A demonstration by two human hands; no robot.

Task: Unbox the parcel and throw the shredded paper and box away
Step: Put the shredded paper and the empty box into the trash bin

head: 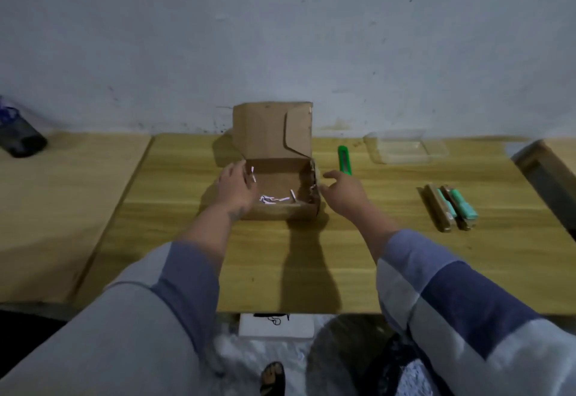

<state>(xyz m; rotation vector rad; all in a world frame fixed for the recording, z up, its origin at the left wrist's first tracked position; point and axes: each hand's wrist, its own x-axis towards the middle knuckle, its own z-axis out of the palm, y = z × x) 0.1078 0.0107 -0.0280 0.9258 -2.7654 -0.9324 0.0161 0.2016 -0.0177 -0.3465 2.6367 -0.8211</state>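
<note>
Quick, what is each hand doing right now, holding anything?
Left hand: open, at the left wall of the cardboard box, holding nothing.
Right hand: open, beside the box's right wall, holding nothing.

Open tabletop [280, 264] at lower centre — unobstructed; centre blocked by box [280, 199], right by green cutter [344, 160].

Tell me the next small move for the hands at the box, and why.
Probably close both hands onto the box's side walls and lift it. The left hand and right hand flank it, open; the lid stands up, and only a few paper shreds remain inside to dump.
</note>
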